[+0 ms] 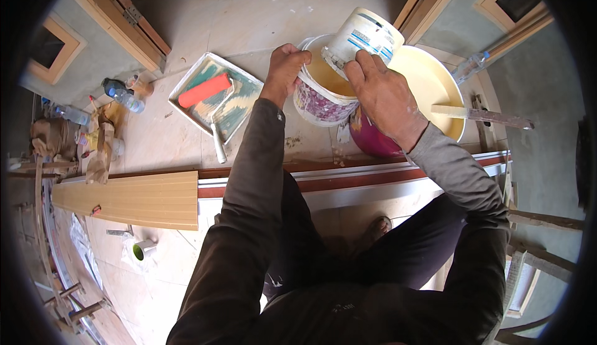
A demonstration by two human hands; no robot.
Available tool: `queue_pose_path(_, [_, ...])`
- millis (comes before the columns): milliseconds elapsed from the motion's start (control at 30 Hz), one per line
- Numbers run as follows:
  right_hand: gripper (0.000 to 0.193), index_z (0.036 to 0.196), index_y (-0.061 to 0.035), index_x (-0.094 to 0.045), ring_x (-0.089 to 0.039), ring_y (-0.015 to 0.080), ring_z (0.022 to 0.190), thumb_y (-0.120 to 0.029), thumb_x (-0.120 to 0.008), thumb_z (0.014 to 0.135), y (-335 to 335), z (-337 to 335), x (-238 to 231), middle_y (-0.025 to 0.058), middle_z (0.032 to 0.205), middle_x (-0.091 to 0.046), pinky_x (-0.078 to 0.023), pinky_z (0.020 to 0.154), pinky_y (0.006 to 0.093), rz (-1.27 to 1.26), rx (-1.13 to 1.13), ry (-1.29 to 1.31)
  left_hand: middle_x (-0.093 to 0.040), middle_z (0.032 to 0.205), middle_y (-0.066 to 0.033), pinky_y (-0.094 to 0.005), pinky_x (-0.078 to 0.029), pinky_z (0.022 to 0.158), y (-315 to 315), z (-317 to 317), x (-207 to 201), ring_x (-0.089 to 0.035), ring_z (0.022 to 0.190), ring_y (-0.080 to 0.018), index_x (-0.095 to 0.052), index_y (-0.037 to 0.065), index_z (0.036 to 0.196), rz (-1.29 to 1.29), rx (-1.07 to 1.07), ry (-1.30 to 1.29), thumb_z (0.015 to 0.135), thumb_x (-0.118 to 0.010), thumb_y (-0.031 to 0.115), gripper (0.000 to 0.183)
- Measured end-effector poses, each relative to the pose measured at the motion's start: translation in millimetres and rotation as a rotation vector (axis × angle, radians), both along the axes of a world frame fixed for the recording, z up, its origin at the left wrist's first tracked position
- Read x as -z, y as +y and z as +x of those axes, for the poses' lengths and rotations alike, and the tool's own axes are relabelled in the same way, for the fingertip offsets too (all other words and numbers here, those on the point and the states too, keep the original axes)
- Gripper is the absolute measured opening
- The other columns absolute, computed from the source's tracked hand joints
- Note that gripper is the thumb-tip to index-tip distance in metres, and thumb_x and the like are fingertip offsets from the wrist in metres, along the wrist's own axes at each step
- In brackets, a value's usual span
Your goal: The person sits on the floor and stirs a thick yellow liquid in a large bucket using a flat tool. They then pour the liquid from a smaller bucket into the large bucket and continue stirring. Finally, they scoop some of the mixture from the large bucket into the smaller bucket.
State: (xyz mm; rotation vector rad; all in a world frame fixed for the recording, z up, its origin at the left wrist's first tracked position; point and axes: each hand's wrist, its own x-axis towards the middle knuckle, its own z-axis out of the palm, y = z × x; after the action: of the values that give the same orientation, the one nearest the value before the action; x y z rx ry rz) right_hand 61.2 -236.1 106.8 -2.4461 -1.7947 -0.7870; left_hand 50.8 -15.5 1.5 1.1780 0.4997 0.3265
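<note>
My left hand (286,71) grips the rim of a paint-smeared white and purple bucket (323,104) with cream paint inside. My right hand (387,99) is closed on a smaller white plastic tub (370,29) with blue stripes. That tub is tilted over the bucket, its rim low toward the opening; its inside is hidden from me. Behind my right hand stands a wide magenta bucket (372,135) full of cream paint, with a flat stirring stick (488,116) lying across its rim. Left of my left hand, a paint roller (204,90) with an orange-red sleeve rests in a paint tray (180,110).
Plastic bottles (127,101) and a brown paper bag (99,161) lie at the left. Another bottle (471,65) stands by the right wall. Long panels (130,200) cross the floor before my legs. Wooden door frames (115,18) flank the far opening.
</note>
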Motion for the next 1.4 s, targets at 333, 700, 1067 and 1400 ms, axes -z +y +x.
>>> queue_pose_path(333, [0.031,0.106,-0.0043,-0.056,-0.065,0.0273,0.099,-0.006,-0.068,0.077,-9.6,11.6,12.0,0.0119,0.11,-0.059,-0.059,0.073,0.0355,-0.019,-0.058,-0.001,-0.05,0.063,0.0008,-0.0273,-0.027,0.038,0.6,-2.0,14.0,-0.043,0.047,-0.0097,-0.049,0.011,0.072,-0.005,0.0,0.019,0.071,-0.067,0.005,0.019])
queue_pose_path(700, [0.039,0.113,-0.0039,-0.058,-0.066,0.0301,0.102,-0.001,-0.069,0.075,-13.3,29.9,26.7,0.0159,0.121,-0.06,-0.06,0.074,0.0369,0.079,-0.033,0.142,-0.049,0.064,0.0036,-0.0254,-0.026,0.039,6.3,-2.3,38.5,-0.042,0.05,-0.0074,-0.054,0.012,0.073,-0.045,-0.032,0.067,0.074,-0.066,0.005,0.014])
queue_pose_path(1067, [0.03,0.108,-0.004,-0.056,-0.066,0.032,0.098,-0.007,-0.071,0.081,11.6,38.2,16.1,0.0149,0.109,-0.06,-0.057,0.077,0.0414,0.142,-0.063,0.304,-0.052,0.067,0.0034,-0.0226,-0.029,0.038,17.9,-0.2,59.5,-0.045,0.051,-0.0057,-0.055,0.012,0.073,-0.075,-0.005,-0.026,0.077,-0.064,0.005,0.012])
queue_pose_path(1400, [0.031,0.109,-0.0049,-0.055,-0.067,0.0352,0.101,-0.013,-0.072,0.085,39.0,32.0,43.7,0.0164,0.117,-0.06,-0.057,0.078,0.0444,0.147,0.067,0.496,-0.052,0.065,0.0028,-0.0269,-0.026,0.038,34.3,1.1,101.1,-0.044,0.05,-0.0086,-0.056,0.014,0.074,0.022,0.048,0.144,0.073,-0.066,0.006,0.013])
